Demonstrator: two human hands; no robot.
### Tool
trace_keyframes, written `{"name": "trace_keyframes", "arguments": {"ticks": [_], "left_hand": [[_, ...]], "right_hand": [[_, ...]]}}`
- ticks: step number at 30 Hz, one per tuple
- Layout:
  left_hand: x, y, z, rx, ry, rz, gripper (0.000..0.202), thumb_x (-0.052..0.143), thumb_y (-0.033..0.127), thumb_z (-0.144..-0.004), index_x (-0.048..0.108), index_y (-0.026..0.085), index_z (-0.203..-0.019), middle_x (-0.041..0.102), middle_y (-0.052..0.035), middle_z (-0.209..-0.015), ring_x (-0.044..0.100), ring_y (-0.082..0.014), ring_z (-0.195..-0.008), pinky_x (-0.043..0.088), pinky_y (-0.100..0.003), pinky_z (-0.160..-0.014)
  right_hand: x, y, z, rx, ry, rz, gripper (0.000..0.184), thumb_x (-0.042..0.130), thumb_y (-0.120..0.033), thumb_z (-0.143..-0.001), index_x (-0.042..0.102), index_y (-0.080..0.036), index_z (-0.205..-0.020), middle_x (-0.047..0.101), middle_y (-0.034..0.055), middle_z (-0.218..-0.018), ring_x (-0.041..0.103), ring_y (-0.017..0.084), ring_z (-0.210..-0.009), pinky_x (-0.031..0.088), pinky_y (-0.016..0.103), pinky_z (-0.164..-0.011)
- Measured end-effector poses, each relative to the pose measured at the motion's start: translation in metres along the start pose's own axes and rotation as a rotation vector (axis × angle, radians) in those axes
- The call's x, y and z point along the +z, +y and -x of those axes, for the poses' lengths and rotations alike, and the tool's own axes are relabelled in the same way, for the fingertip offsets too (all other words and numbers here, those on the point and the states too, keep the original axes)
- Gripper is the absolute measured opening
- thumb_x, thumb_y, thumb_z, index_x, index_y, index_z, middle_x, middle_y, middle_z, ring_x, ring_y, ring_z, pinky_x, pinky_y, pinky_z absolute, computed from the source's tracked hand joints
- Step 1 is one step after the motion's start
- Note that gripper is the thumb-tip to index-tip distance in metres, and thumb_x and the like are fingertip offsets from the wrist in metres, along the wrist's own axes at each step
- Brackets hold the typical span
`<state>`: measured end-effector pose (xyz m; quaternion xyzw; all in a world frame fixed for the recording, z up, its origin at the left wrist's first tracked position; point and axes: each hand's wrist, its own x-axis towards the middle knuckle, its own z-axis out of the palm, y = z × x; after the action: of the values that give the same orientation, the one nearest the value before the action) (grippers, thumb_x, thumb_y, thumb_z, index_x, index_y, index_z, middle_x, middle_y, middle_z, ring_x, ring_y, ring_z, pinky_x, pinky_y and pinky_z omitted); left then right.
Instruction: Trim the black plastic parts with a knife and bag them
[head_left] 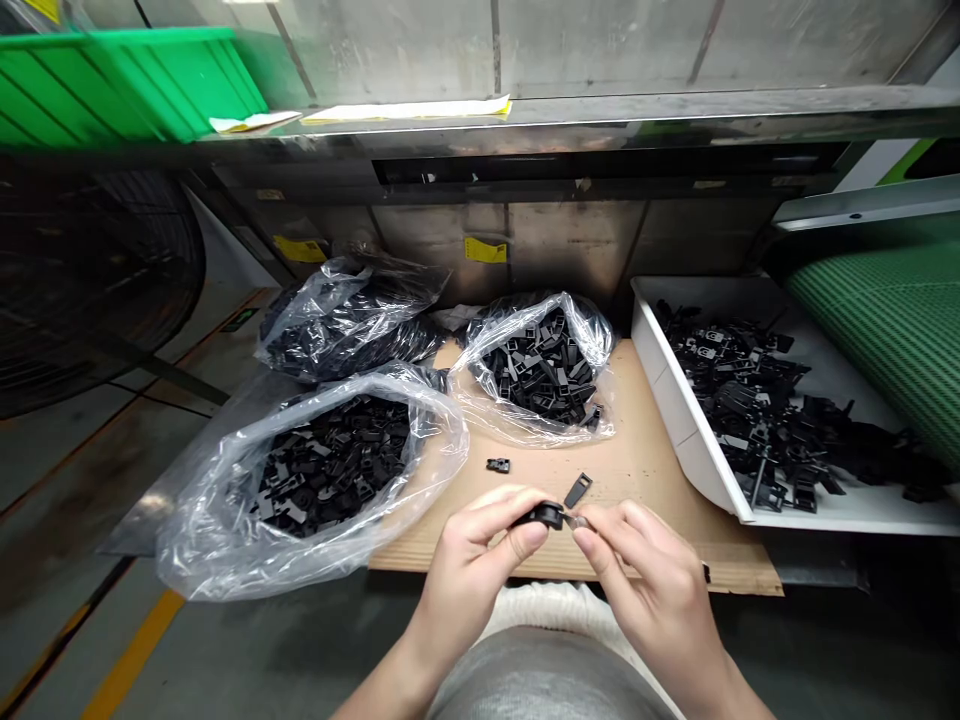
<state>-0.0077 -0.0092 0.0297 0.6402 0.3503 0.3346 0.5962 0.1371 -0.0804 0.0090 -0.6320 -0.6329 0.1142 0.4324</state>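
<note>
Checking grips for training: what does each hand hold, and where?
The left hand pinches a black plastic part at its end; the right hand pinches a small shiny piece in its fingertips.

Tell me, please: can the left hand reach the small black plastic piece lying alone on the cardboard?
Probably yes, once it lets go. The left hand pinches a black plastic part, the right hand a small metal bit, but the loose piece lies just ahead on bare cardboard, nothing between.
</note>
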Motion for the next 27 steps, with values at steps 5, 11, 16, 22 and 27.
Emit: {"name": "trace_keyframes", "arguments": {"ticks": [5,11,16,22,27], "left_hand": [[0.004,0.005,0.002,-0.109,-0.033,0.1,0.015,0.056,0.017,-0.077,0.068,0.023,-0.084,0.059,0.0017,-0.073,0.049,-0.0088,-0.062,0.04,-0.017,-0.058],[0.007,0.003,0.005,-0.191,-0.033,0.177,0.014,0.059,0.022,-0.074,0.067,0.017,-0.084,0.057,-0.0003,-0.068,0.046,-0.008,-0.052,0.041,-0.02,-0.053],[0.006,0.001,0.004,-0.095,-0.008,-0.04,0.023,0.05,0.026,-0.08,0.063,0.017,-0.098,0.057,-0.0021,-0.072,0.05,-0.0113,-0.055,0.042,-0.025,-0.057],[0.005,0.003,0.005,0.095,-0.003,-0.352,0.025,0.037,0.02,-0.087,0.06,0.016,-0.081,0.055,-0.0026,-0.071,0.052,-0.0145,-0.068,0.039,-0.024,-0.063],[0.006,0.001,0.005,0.115,-0.027,-0.521,0.028,0.032,0.021,-0.089,0.057,0.014,-0.08,0.053,-0.0034,-0.068,0.049,-0.0147,-0.064,0.035,-0.026,-0.06]], "right_hand": [[0.004,0.004,-0.001,-0.086,0.146,0.086,0.012,0.051,-0.014,-0.08,0.061,-0.013,-0.087,0.052,0.0041,-0.064,0.05,0.014,-0.059,0.039,0.027,-0.056],[-0.005,0.01,-0.006,0.064,0.108,-0.095,0.016,0.045,-0.02,-0.084,0.061,-0.016,-0.088,0.055,0.0051,-0.075,0.056,0.015,-0.067,0.044,0.025,-0.058],[-0.012,0.007,0.003,0.082,-0.002,-0.172,0.018,0.04,-0.017,-0.086,0.057,-0.017,-0.088,0.056,0.003,-0.069,0.055,0.013,-0.062,0.043,0.022,-0.054],[-0.018,0.005,0.006,-0.049,-0.121,-0.077,0.017,0.042,-0.014,-0.085,0.057,-0.018,-0.092,0.058,0.0036,-0.07,0.054,0.014,-0.062,0.043,0.025,-0.056],[-0.019,0.004,0.006,-0.19,-0.155,0.063,0.02,0.045,-0.013,-0.083,0.057,-0.013,-0.099,0.058,0.0059,-0.07,0.053,0.015,-0.062,0.043,0.026,-0.055]]}}
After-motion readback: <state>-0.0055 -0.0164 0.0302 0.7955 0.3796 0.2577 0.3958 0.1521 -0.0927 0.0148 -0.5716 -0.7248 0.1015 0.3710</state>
